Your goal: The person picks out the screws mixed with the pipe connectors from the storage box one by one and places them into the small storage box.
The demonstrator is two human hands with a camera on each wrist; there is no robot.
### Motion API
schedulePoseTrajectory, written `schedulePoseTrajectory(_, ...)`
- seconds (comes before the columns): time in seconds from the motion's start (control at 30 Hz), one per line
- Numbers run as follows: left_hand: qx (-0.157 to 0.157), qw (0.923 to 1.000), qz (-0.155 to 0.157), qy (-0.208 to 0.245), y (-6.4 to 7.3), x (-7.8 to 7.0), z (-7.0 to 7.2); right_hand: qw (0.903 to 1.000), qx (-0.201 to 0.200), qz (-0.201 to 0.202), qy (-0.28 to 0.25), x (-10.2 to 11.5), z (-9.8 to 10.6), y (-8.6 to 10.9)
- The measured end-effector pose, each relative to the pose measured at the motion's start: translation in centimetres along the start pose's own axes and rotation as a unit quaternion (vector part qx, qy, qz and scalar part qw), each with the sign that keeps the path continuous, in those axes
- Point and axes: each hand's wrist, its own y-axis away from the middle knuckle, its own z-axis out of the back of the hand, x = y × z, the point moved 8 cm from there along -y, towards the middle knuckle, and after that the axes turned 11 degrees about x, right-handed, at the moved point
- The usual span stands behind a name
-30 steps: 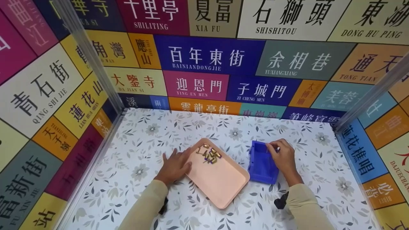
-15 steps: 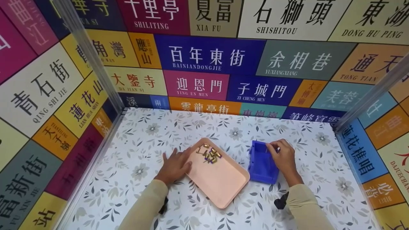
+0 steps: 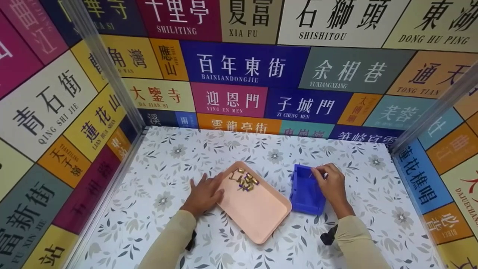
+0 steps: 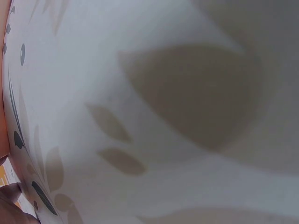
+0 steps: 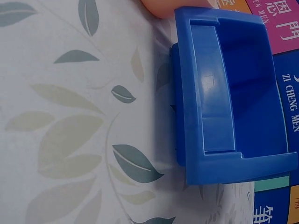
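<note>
A peach tray lies slanted on the table, with several small brass-coloured pieces heaped near its far end. My left hand rests on the tray's left edge, fingers spread and thumb at the rim. Right of the tray stands a blue bin, also large in the right wrist view, where my right hand does not show. Over the bin's right side, my right hand pinches a small thin piece between thumb and index finger; its exact kind I cannot tell. In the left wrist view, fingers show at the lower left corner.
A white cloth with a leaf and flower print covers the table. Walls with coloured name panels close it in at the back and both sides. A clear corner strip runs up at the right.
</note>
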Motion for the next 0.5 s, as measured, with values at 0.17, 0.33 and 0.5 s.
schedulePoseTrajectory(0.17,-0.002,1.0,-0.004,0.002,0.06,-0.06,0.05,0.9999,0.004,-0.015,-0.005,-0.18,-0.07,0.04)
schedulePoseTrajectory(0.33,0.001,1.0,-0.005,-0.002,0.08,-0.04,-0.02,0.9998,0.004,-0.018,-0.007,-0.16,-0.08,0.05)
schedulePoseTrajectory(0.5,-0.011,0.9998,-0.014,0.003,0.17,-0.13,0.24,0.9999,-0.001,-0.009,-0.006,-0.04,-0.16,0.08)
